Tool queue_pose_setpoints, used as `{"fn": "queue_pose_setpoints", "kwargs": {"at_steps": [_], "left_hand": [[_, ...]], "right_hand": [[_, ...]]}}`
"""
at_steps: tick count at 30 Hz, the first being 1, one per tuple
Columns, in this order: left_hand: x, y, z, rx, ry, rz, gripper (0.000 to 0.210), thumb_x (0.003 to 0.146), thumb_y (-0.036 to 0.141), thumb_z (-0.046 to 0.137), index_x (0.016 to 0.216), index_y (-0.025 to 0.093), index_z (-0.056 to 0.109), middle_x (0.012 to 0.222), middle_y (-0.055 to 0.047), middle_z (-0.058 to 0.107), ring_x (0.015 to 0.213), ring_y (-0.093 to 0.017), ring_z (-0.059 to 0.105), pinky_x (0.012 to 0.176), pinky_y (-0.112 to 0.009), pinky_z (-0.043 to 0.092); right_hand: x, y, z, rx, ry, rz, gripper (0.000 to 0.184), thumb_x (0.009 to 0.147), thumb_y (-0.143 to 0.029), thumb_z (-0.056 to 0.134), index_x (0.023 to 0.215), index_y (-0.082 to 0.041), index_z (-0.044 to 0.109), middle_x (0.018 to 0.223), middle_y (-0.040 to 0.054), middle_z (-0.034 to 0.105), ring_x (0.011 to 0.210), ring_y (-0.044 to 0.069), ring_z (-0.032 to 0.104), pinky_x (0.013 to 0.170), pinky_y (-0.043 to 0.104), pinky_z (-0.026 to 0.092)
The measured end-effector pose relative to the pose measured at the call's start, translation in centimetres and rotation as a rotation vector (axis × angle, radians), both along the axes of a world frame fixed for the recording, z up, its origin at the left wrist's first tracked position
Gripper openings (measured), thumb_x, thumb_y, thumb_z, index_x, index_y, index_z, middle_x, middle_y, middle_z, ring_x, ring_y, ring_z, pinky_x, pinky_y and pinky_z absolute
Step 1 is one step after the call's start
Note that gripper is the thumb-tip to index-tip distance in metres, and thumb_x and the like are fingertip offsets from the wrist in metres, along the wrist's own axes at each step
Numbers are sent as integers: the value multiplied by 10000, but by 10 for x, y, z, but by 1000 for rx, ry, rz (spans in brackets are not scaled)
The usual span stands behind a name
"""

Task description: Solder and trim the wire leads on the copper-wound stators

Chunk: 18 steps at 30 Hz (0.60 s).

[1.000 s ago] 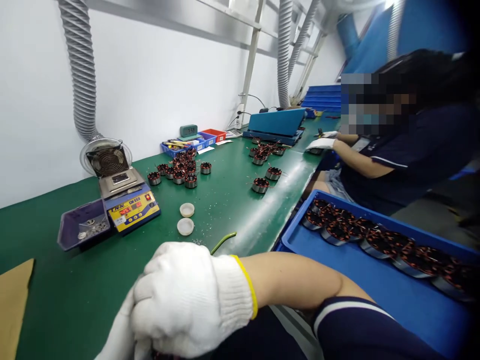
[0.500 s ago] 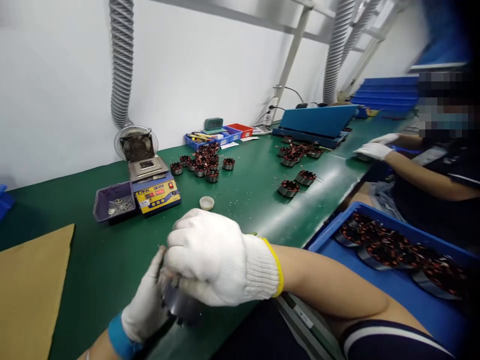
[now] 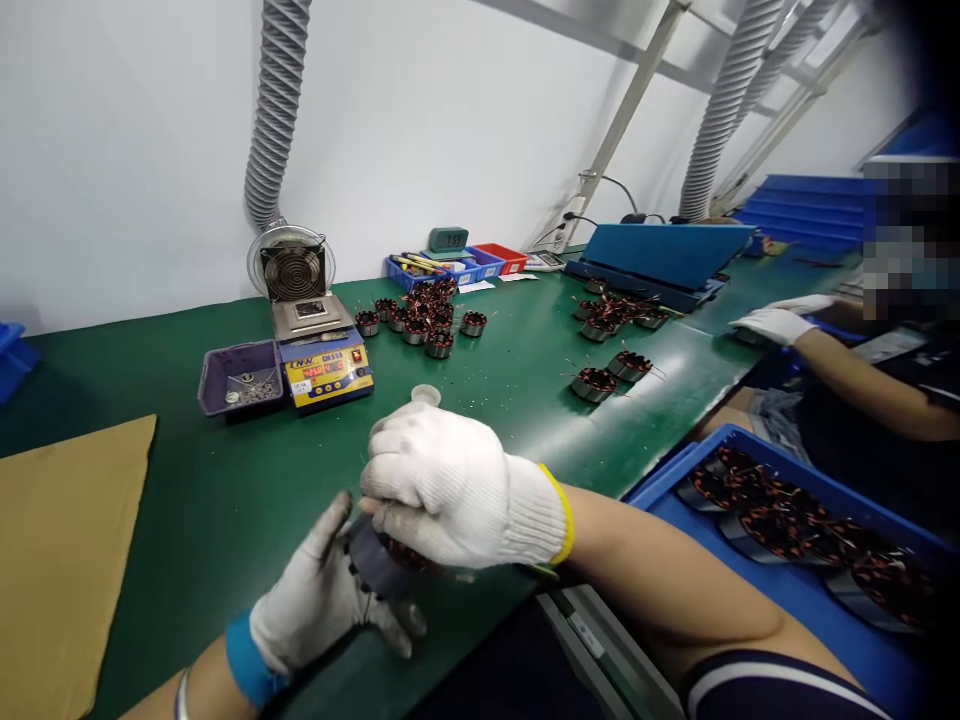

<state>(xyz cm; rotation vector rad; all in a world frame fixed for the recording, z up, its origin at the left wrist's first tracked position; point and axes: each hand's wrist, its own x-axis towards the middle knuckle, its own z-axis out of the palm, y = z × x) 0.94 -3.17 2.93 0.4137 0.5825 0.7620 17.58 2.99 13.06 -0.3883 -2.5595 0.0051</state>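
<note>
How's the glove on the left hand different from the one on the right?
The left glove has a blue band at its wrist; the right glove has a yellow edge.
The left glove's thumb and fingers are spread; the right glove's fingers are curled in.
The left glove shows its palm side; the right glove mostly shows its back.
Both are whitish, have grey smudges and are at the same coil ring.

The right glove (image 3: 450,488) looks knitted cloth, the coil ring (image 3: 375,563) smooth metal, the tabletop (image 3: 555,435) glossy, the sheet (image 3: 64,560) matt cardboard.
</note>
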Motion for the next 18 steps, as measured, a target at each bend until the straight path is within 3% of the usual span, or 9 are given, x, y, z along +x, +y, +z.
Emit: {"fn": "queue_pose_setpoints", "kwargs": {"at_steps": [1, 3, 8, 10, 12, 15, 18], "left_hand": [[2, -3, 0, 44, 6, -29, 472, 804, 553, 642, 960, 111, 695, 784, -128, 706, 608, -274, 690, 538, -363, 564], [3, -7, 2, 84, 36, 72, 379, 759, 486, 730, 925, 147, 705, 771, -78, 700, 556, -198, 660, 508, -289, 550], [-2, -2, 9, 90, 115, 279, 347, 668, 475, 800, 758, 154, 703, 663, -45, 686, 472, -155, 582, 463, -266, 513], [-3, -1, 9, 71, 147, 308, 355, 645, 475, 799, 708, 142, 693, 615, -57, 678, 438, -162, 564, 442, -274, 492], [-4, -1, 10, 19, 168, 300, 308, 687, 440, 744, 723, 137, 701, 624, -68, 690, 425, -170, 566, 421, -273, 474], [-3, -3, 12, -115, 186, 247, 305, 805, 397, 566, 762, 134, 714, 639, -77, 703, 384, -174, 553, 366, -270, 438], [-1, -4, 16, -250, 201, 256, 364, 873, 352, 459, 772, 125, 725, 648, -81, 710, 441, -183, 599, 454, -287, 509]], "right_hand": [[2, -1, -2, -39, 7, 1, 225, 878, -275, 495, 699, -172, 582, 651, 17, 562, 605, 154, 497, 610, 312, 325], [6, -2, -10, -180, 94, -6, 215, 882, -259, 508, 704, -169, 588, 675, 24, 586, 637, 152, 524, 634, 300, 369], [24, 2, -47, -835, 740, -195, 235, 862, -342, 560, 698, -173, 563, 651, 0, 543, 597, 117, 500, 555, 241, 395], [30, 6, -63, -1068, 777, -219, 257, 828, -396, 597, 719, -164, 576, 648, -9, 528, 561, 100, 476, 517, 225, 383], [33, 9, -75, -1227, 609, -200, 240, 790, -388, 640, 841, -153, 628, 725, 9, 588, 600, 109, 523, 537, 228, 416], [28, 11, -79, -1199, 335, -135, 333, 776, -332, 682, 1064, -167, 652, 958, 52, 664, 840, 164, 621, 725, 284, 492], [17, 15, -71, -1038, 248, 32, 273, 801, -295, 684, 1041, -165, 685, 1058, 67, 659, 999, 188, 613, 884, 304, 470]]}}
